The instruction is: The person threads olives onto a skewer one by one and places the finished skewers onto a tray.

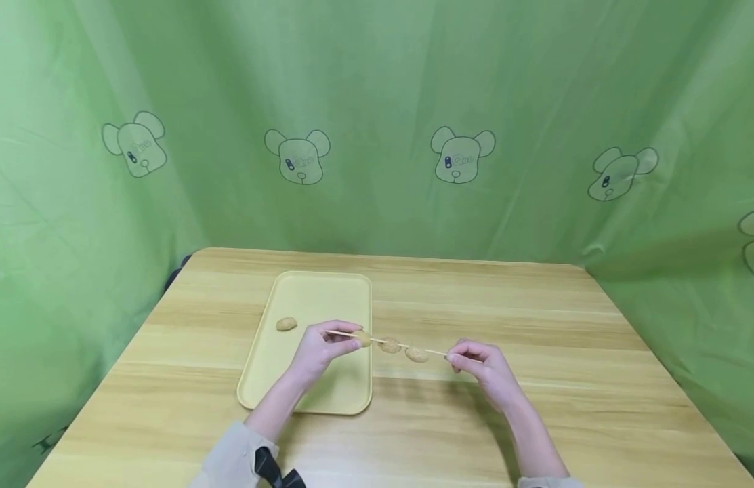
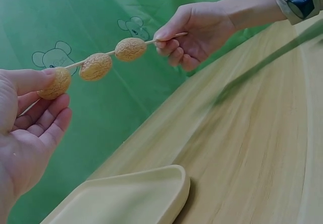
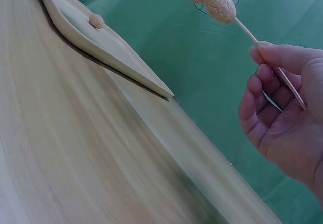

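Three tan, wrinkled oval puffs are threaded on a thin wooden skewer (image 1: 437,352), held up above the table. My left hand (image 1: 320,347) pinches the leftmost puff (image 2: 55,84) between thumb and fingers. In the head view the skewer's tip shows beyond that puff, over the left fingers. The middle puff (image 2: 95,66) and the right puff (image 2: 130,49) sit spaced along the stick, touched by neither hand. My right hand (image 1: 482,369) grips the bare end of the skewer between thumb and index finger. One loose puff (image 1: 286,324) lies on the left part of the pale yellow tray (image 1: 316,288).
The wooden table (image 1: 596,407) extends right of the tray and in front of it. A green curtain (image 1: 377,81) with printed bear heads stands around the back and sides. A dark band (image 2: 298,2) is worn on the right wrist.
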`<state>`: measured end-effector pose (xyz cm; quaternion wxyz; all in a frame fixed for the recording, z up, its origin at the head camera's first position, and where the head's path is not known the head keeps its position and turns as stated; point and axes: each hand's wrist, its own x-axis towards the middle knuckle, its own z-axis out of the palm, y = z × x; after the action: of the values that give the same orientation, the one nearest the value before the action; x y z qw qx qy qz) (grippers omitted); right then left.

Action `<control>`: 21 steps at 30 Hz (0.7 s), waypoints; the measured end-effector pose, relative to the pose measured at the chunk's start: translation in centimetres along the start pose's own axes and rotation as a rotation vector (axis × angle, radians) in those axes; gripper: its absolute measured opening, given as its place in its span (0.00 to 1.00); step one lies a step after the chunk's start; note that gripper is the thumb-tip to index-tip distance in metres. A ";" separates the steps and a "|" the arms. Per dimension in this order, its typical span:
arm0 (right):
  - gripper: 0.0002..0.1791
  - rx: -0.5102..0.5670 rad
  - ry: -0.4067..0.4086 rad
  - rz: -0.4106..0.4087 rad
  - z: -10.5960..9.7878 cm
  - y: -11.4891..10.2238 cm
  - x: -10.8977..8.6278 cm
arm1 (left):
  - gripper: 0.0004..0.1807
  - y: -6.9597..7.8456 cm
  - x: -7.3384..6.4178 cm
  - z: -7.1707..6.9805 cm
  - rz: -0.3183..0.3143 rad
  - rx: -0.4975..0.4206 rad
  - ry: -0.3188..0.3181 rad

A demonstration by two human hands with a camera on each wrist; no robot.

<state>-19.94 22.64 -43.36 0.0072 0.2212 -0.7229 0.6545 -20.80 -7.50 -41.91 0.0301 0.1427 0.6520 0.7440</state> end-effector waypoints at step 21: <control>0.08 -0.086 0.013 0.026 -0.5 0.0 -0.1 | 0.18 -0.5 0.1 0.4 -0.015 -0.001 -0.003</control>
<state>-20.01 23.10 -43.30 0.0126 0.2070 -0.7532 0.6243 -20.90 -7.05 -42.37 0.0366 0.1389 0.6528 0.7438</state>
